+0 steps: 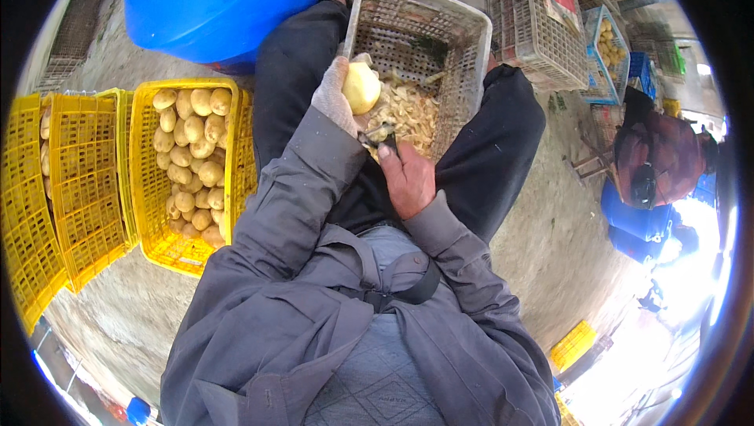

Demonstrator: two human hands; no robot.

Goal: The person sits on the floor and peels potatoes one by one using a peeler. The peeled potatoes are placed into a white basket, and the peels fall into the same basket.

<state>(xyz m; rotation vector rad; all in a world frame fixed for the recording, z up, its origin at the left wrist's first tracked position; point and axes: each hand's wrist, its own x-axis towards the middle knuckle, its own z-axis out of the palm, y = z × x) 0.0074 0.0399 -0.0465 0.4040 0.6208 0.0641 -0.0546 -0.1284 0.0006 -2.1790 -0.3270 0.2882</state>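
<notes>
My left hand (334,96), in a pale knitted glove, grips a peeled potato (361,88) over the near left part of a grey plastic crate (483,43). Bare and closed round a dark handle, my right hand (406,175) holds a peeler (380,131) just below the potato; its blade is partly hidden by peel. Potato peelings (409,111) lie heaped on the crate's floor between my knees. On the left, a yellow plastic crate (141,173) holds many unpeeled potatoes (194,155).
A large blue plastic tub (218,8) stands at upper left. More yellow crates (88,184) line the far left. Stacked grey crates (530,31) and a light-blue crate of potatoes (607,55) are at upper right. Another person (662,158) sits or bends at the right, near blue containers (633,226).
</notes>
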